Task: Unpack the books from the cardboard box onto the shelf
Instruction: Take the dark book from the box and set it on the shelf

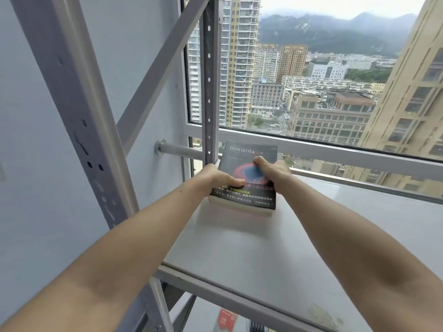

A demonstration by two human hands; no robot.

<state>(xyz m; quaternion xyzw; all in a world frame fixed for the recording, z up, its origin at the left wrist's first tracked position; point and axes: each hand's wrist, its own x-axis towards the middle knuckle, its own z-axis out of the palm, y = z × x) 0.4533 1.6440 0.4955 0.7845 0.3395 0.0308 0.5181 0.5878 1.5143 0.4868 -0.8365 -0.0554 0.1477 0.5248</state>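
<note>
A thick paperback book with a black cover, a red-and-blue round design and lines of white and yellow Chinese print [247, 173] lies flat on the pale grey metal shelf board [299, 236], at the board's far left corner, close against the grey perforated steel upright [209, 92] of the rack. Both bare arms reach forward to it. The left hand [215, 178] holds the book's left edge, its grip clamped on the book with the thumb lying across the cover and the fingers wrapped down the side out of sight. The right hand [271, 167] rests on the right part of the cover, its fingers curled over the round design and its grip closed on the book as well. The book's pale page block shows along its near edge, and the edge looks slightly blurred. Behind the shelf's far edge stands a large window with a pale frame [335, 144], giving onto tall apartment towers and cloudy mountains. A round metal rail [179, 150] runs from the pale wall at the left toward the upright. Below the shelf's near edge a red printed item [226, 319] is partly visible.
</note>
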